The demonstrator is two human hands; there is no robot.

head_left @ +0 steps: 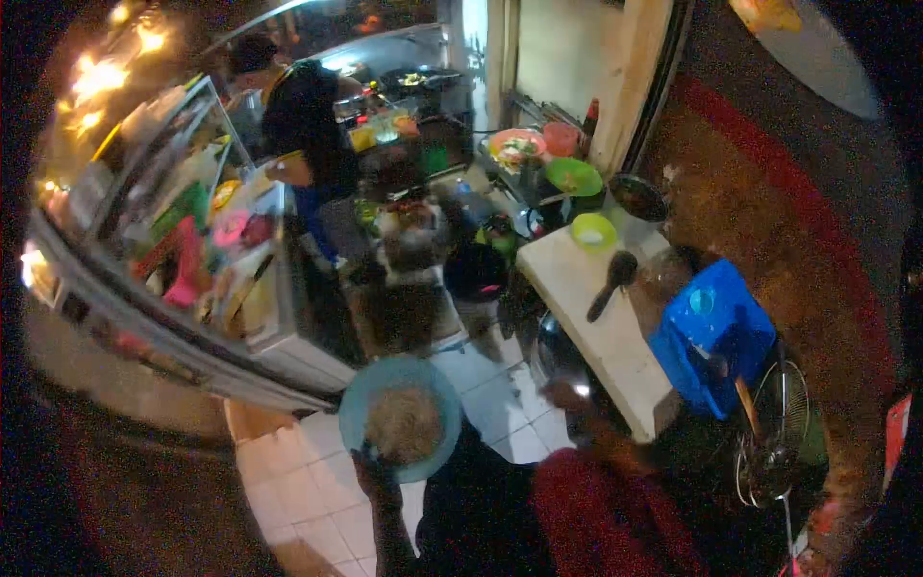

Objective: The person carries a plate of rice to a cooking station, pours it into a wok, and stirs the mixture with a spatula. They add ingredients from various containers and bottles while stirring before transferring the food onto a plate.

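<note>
At 11 o'clock, one person (pixel 306 120) in a dark top stands by a cooking counter. At 7 o'clock, the left hand (pixel 381 481) pinches the rim of one round, pale blue-green basin (pixel 350 409), over floor tiles; its brownish contents look coarse, their kind unclear. At 5 o'clock, the right hand (pixel 569 394) is dark and blurred; I cannot tell its finger pose. Toward 2 o'clock sit two green bowls (pixel 593 233), then one dark ladle (pixel 615 284) on a pale tabletop (pixel 606 332). One blue bin (pixel 685 356) is at 3 o'clock.
</note>
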